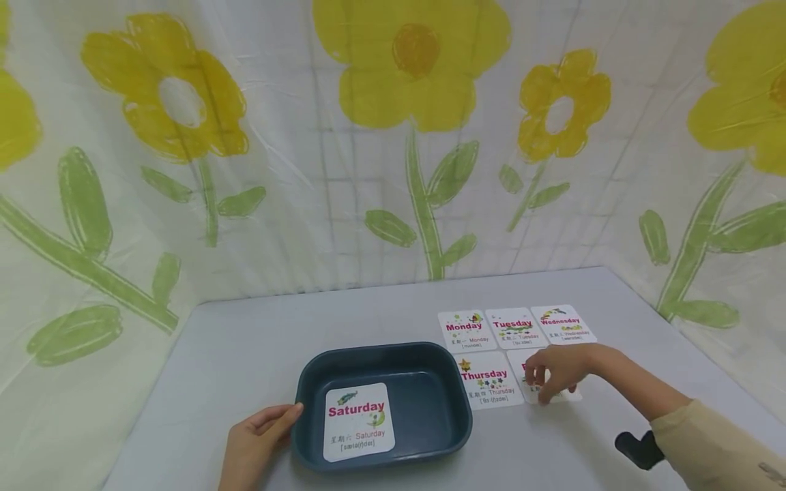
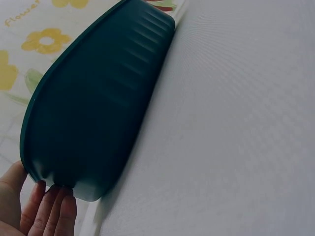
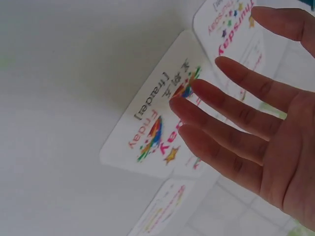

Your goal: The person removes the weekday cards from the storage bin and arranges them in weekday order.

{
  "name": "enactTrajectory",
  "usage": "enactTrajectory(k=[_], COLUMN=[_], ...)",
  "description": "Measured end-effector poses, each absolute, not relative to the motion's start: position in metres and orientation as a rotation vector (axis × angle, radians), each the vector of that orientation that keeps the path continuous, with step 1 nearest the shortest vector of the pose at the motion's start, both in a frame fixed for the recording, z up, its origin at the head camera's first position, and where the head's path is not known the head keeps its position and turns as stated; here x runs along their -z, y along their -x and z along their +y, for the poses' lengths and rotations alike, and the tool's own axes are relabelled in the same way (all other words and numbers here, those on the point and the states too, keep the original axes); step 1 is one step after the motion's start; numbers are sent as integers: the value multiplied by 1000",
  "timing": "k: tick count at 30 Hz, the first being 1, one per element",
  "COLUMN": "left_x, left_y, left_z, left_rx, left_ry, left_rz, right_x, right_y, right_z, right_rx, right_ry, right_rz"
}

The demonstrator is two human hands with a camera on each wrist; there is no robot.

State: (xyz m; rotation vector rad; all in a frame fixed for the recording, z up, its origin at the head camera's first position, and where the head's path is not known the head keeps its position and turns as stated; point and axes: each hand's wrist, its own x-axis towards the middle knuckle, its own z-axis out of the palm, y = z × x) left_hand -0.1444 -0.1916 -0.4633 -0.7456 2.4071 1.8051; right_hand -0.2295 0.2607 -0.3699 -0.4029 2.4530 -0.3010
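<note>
A dark teal plastic basin (image 1: pixel 424 426) stands on the table with a Saturday card (image 1: pixel 359 423) lying inside, left of its middle. My left hand (image 1: pixel 256 440) pinches the basin's left end, thumb at the rim and fingers against the outer wall, as the left wrist view shows from the side. Over the Friday card (image 3: pixel 142 132) hovers my right hand (image 1: pixel 561 368), its fingers loosely spread and holding nothing; it hides much of that card in the head view. Left of it lies the Thursday card (image 1: pixel 489 382), whose edge meets the basin's right side in this view.
Behind lie the Monday card (image 1: pixel 467 331), Tuesday card (image 1: pixel 517 329) and Wednesday card (image 1: pixel 563 324) in a row. A black object (image 1: pixel 640 450) shows beside the right sleeve (image 1: pixel 706 436). A flower-patterned curtain (image 1: pixel 276 225) closes off the table's back and sides.
</note>
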Motion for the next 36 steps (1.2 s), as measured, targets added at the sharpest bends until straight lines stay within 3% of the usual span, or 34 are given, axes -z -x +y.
enactTrajectory(k=[25,36], left_x=[462,461], left_y=[145,144], left_z=[-191,-190], left_rx=[-1835,-1881], left_ry=[736,724], left_rz=[2409,2387], right_x=[324,344], right_y=[226,227], right_z=[152,110], right_rx=[206,383], right_ry=[837,1157], right_rz=[2445,2342])
